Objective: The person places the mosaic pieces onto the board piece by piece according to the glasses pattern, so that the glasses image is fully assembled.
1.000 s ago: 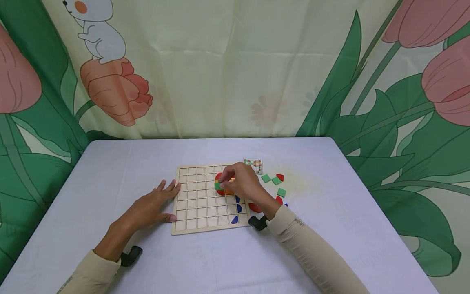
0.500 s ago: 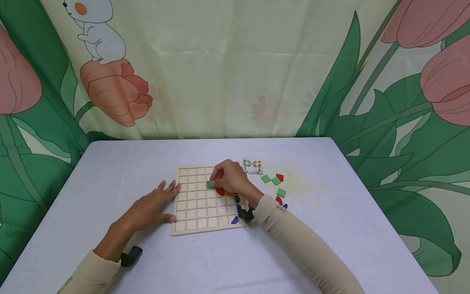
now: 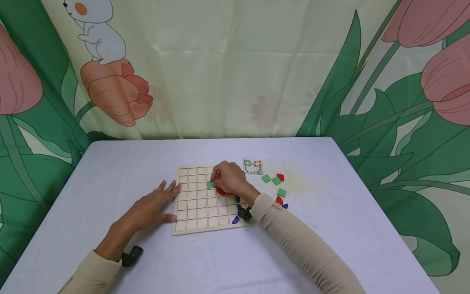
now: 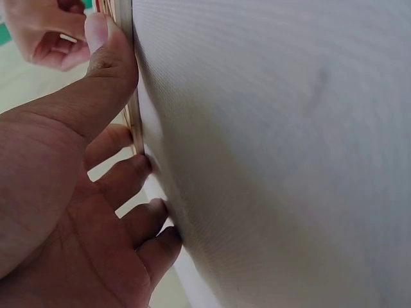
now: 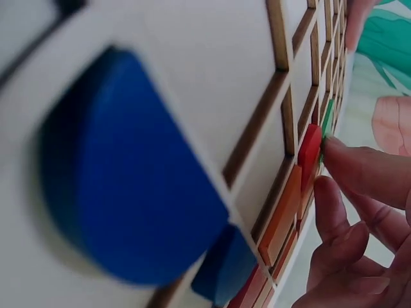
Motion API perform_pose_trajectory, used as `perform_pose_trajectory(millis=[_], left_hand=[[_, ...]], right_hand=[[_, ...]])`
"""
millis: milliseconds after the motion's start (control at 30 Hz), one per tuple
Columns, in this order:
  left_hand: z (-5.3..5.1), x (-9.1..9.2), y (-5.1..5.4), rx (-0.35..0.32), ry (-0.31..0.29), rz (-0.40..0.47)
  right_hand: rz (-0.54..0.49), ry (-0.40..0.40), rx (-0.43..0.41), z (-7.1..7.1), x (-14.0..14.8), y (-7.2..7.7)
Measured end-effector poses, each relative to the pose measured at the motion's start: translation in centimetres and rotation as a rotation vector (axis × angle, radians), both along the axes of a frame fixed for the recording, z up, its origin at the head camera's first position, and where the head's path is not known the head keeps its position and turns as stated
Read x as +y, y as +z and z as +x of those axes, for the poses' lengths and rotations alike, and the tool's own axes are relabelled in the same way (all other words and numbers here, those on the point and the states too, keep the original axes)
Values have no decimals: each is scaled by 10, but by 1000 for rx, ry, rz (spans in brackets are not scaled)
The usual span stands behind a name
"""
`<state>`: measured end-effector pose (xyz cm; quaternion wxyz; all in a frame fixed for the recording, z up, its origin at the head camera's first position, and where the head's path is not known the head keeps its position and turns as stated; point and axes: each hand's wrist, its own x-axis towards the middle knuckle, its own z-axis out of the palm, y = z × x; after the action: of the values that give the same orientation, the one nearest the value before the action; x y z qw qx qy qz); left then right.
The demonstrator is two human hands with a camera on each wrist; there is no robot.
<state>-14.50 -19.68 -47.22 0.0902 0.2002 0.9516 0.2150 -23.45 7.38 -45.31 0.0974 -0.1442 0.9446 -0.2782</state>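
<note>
A wooden grid board lies on the table, its left edge under my left hand. In the left wrist view that hand's thumb and spread fingers rest along the board's edge. My right hand is over the board's upper middle, one fingertip touching a green square tile that lies on the grid. In the right wrist view another finger stands apart from the tile. Red and orange pieces sit beside it, partly hidden by this hand in the head view. Blue half-round pieces lie at the board's right.
A small pattern card lies behind the board's right corner. To the right are loose green tiles, red pieces and a blue one. A printed curtain hangs behind the white table.
My right hand has moved left with the green tile from above the red and orange pieces and set it on the grid to their left. The fingers have since loosened. My left hand stays put.
</note>
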Motion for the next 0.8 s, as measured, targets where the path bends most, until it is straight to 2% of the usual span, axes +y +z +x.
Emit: perform_pose_trajectory(millis=[467,800], left_hand=[[-1,-1,-2,3,1,-10],[-1,0,-1,3,1,-7]], right_hand=[[-36,-28,20,6,25,-1],[-71,-145,-5,8,58,0]])
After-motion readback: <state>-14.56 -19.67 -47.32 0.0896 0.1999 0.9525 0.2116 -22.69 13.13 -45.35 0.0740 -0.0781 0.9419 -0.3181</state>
